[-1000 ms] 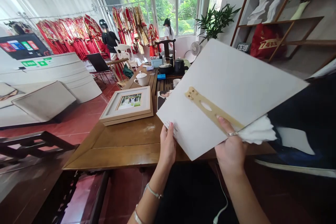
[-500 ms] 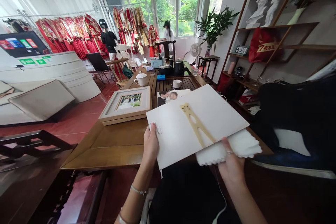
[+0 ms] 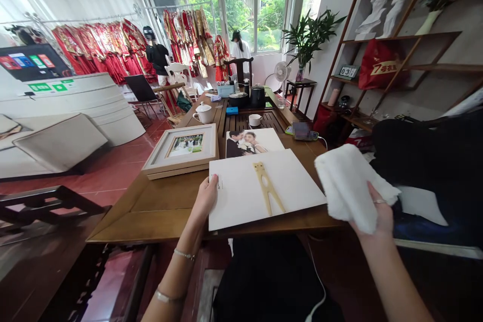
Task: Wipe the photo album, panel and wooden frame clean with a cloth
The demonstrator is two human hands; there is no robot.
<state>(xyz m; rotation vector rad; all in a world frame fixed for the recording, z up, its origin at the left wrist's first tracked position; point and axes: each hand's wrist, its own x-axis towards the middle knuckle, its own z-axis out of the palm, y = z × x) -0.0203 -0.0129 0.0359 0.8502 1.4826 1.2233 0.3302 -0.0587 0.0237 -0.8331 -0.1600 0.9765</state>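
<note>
A white panel with a cream cat-faced, two-legged stand strip on its upper face lies low over the near edge of the table. My left hand grips its left edge, thumb on top. My right hand holds a folded white cloth in the air, right of the panel and apart from it. Just beyond the panel lies a photo print of a couple, partly covered by it. Stacked picture frames rest to the left.
On the wooden table stand a white lidded teapot, a white cup and a phone on a cable. A shelf unit and a black chair-like shape are on the right. Two people stand near the clothes racks and window.
The panel has come down and flattened over the table edge. My right hand has left it, moving right and up with the cloth. The photo print and phone are uncovered more.
</note>
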